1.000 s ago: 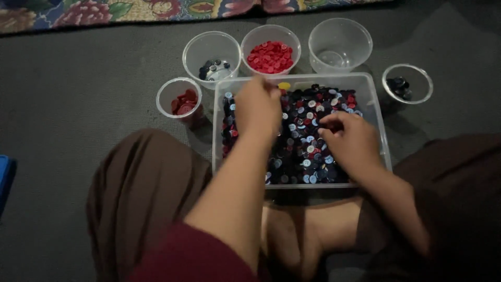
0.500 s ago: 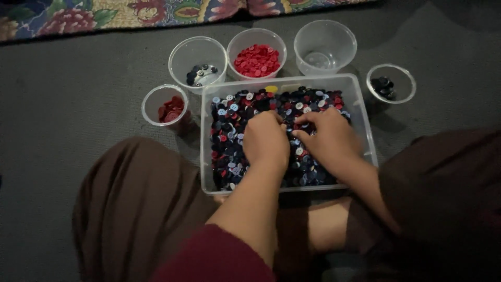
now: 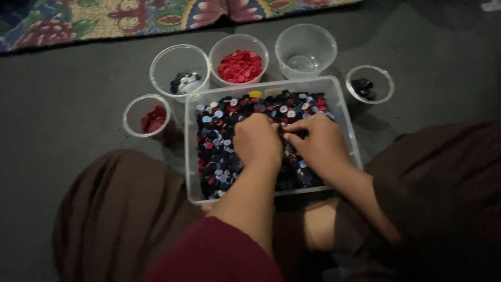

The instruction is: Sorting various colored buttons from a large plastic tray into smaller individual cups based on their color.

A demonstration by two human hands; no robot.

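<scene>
Seen from above, a person sits on grey floor with a clear bin (image 3: 348,120) of mixed red, blue and dark buttons (image 3: 219,141) between their knees. The left hand (image 3: 257,140) and right hand (image 3: 319,143) rest palm-down on the buttons, fingers curled, fingertips meeting; whether either pinches a button cannot be told. Five clear cups ring the bin; one cup (image 3: 239,52) holds red buttons

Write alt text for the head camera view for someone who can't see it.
Seated on a grey floor, a person has the left hand and right hand side by side in a clear rectangular tub of mixed buttons. Five clear cups ring the tub: one of bright red buttons, one of dark red buttons, two with dark buttons, one empty cup.
</scene>
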